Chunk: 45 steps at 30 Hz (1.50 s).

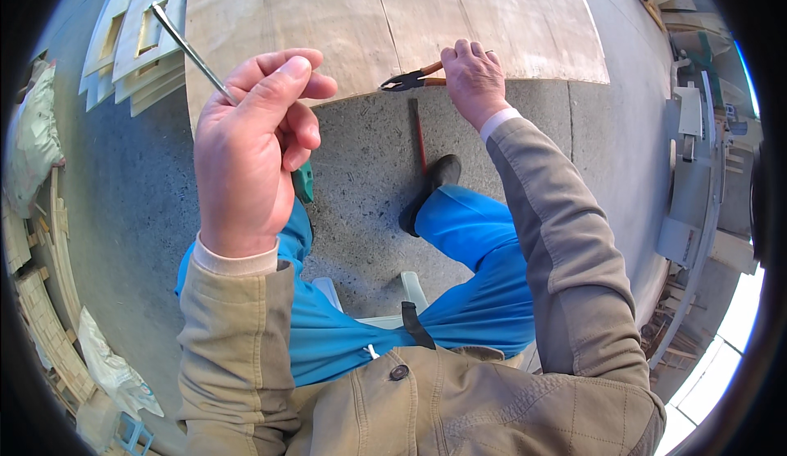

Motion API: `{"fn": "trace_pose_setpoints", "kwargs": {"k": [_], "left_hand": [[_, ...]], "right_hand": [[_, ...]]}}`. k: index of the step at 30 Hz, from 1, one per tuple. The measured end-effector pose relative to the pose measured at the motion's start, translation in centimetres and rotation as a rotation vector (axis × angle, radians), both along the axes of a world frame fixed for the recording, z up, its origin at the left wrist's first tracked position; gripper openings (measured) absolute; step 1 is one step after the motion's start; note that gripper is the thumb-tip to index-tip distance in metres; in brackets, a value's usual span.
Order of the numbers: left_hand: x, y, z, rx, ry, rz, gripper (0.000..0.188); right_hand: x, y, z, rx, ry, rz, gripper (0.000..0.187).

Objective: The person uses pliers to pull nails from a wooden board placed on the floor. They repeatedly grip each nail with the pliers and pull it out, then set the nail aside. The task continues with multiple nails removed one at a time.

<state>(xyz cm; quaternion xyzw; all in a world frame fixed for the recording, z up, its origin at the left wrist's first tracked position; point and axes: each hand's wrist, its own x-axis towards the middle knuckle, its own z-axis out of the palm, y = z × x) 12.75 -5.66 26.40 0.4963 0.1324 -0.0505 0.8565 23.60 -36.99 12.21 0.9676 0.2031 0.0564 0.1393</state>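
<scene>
My left hand point(254, 153) is raised on the left, its fingers curled around a screwdriver point(193, 53). The screwdriver's shiny metal shaft slants up and left past the plywood, and its green handle point(304, 183) sticks out below my palm. Further out, my right hand point(474, 83) grips pliers point(406, 81) by their orange handles. Their dark jaws point left, close to the near edge of a large plywood panel point(508, 22). Whether the jaws touch that edge I cannot tell. A thin tool with a red handle point(422, 140) lies on the floor between my feet.
White panels with rectangular cutouts point(131, 46) are stacked at the far left. White sacks point(37, 140) and stacked wood strips point(53, 333) line the left side. Machinery and wood pieces point(689, 169) stand along the right. Beneath me are pale seat legs point(414, 290) on the concrete floor point(352, 243).
</scene>
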Motion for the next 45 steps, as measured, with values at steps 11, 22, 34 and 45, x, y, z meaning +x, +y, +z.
{"fn": "trace_pose_setpoints", "kwargs": {"k": [11,22,34,45], "left_hand": [[0.0,-0.1,0.1,0.004,0.006,-0.007,0.019],[-0.3,-0.2,0.2,0.0,-0.002,0.001,0.019],[-0.3,0.2,0.5,0.01,0.008,-0.001,0.018],[-0.6,0.4,0.5,0.009,0.01,0.002,0.018]], "right_hand": [[-0.6,0.0,-1.2,-0.032,-0.077,-0.033,0.029],[0.4,0.7,-0.2,-0.088,0.031,-0.054,0.021],[-0.6,0.3,-1.6,-0.065,-0.043,-0.061,0.035],[-0.9,0.9,-1.5,-0.054,0.012,-0.067,0.037]]}}
